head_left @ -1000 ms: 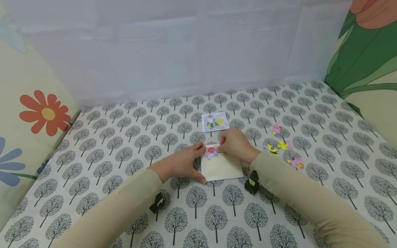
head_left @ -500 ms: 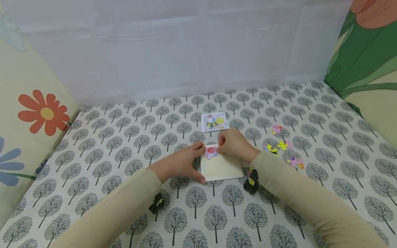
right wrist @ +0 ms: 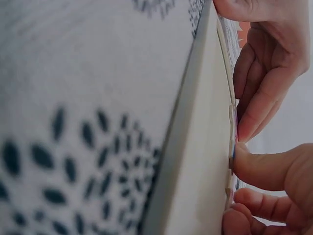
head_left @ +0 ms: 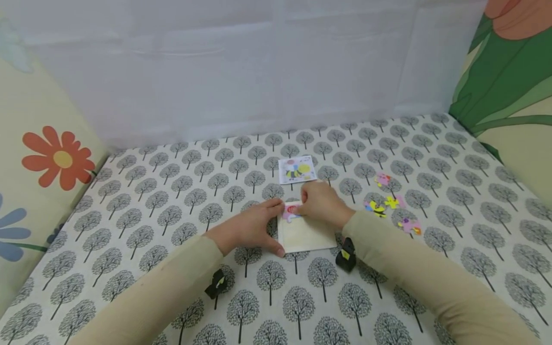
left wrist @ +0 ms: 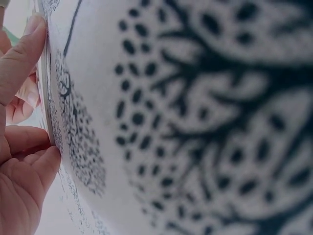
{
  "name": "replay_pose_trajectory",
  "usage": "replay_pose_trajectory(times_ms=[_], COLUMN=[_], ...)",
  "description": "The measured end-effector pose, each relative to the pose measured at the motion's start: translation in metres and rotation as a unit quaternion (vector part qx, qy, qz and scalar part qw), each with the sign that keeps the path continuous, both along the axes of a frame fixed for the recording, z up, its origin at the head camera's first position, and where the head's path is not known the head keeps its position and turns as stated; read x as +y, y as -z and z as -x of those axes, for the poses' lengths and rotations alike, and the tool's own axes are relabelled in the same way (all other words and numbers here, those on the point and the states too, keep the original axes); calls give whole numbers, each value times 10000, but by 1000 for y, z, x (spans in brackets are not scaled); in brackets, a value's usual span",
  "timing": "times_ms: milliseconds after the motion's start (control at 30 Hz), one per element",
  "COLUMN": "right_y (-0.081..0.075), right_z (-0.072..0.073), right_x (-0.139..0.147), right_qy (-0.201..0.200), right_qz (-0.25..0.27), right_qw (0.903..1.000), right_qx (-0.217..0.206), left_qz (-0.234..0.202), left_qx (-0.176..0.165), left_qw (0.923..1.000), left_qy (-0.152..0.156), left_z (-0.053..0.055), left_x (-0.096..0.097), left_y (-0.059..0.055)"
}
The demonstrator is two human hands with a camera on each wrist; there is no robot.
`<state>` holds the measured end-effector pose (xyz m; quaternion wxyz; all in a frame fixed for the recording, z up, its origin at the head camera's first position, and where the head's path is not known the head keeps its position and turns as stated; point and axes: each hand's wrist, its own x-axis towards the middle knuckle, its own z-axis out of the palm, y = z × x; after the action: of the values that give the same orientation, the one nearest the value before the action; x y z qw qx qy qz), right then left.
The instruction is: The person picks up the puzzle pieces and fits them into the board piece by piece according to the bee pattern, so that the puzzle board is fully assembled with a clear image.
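A pale shallow puzzle board [head_left: 308, 239] lies on the cloth, with pink and blue jigsaw pieces [head_left: 289, 213] along its top edge. My left hand [head_left: 254, 226] holds the board's left side, thumb at the near corner and fingers at the far one. In the left wrist view, thumb and fingers [left wrist: 46, 161] touch that edge. Over the top row, my right hand [head_left: 324, 203] has its fingers curled and covers part of the pieces. Its thumb [right wrist: 259, 169] meets a jigsaw piece [right wrist: 234, 132] in the right wrist view; the full grip is hidden.
A picture card with a bee [head_left: 297, 169] lies just beyond the board. Loose pieces are scattered to the right: a pink one [head_left: 382, 179], a yellow-and-black one [head_left: 376, 208], a yellow one [head_left: 393, 202] and a pink-purple one [head_left: 408, 225]. A white sheet [head_left: 241, 72] hangs behind.
My right hand has shifted slightly left along the top row, covering more of the red-and-pink piece. My left hand stays at the board's left side.
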<state>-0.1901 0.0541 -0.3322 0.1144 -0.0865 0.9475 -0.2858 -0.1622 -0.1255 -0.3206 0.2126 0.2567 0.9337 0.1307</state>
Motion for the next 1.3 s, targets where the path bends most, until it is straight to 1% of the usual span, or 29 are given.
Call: replay_pose_trajectory(times_ms=[233,500,633,867,933,1033,1133,1200,1300], right_y=[-1,-2,-4,-6,-6,-5,-3,-3,-4], right_z=[0,1,3,15,16,14,11,9,10], right_x=[-1,-1,0,-3,-3,-1,3,6,11], right_qy=[-90,-58,-34,77,102,54,26,43,101], right_qz=[-78,-85,-59,-144,-93,-6,229,465,664], right_qw=[9999,9999,9999,9981,9978,9984,9982,9968,9943], right_qx=[101,16,-115,-601,-648,-558,-545,-644,-830], left_qz=[-72,-14,-9,41,18,-1,-23,-7,33], left_qx=[53,40,-6,-141,-124,-129,-118,-131,-140], left_qw=[9999,9998,9997,9998,9998,9998,9998,9998,9999], left_qy=[138,213,227,113,137,118,143,123,75], left_z=[-1,-2,-1,1,1,1,1,1,0], left_x=[-2,-3,-3,-3,-3,-3,-2,-2,-2], left_y=[0,0,0,-1,-2,-2,-1,-1,0])
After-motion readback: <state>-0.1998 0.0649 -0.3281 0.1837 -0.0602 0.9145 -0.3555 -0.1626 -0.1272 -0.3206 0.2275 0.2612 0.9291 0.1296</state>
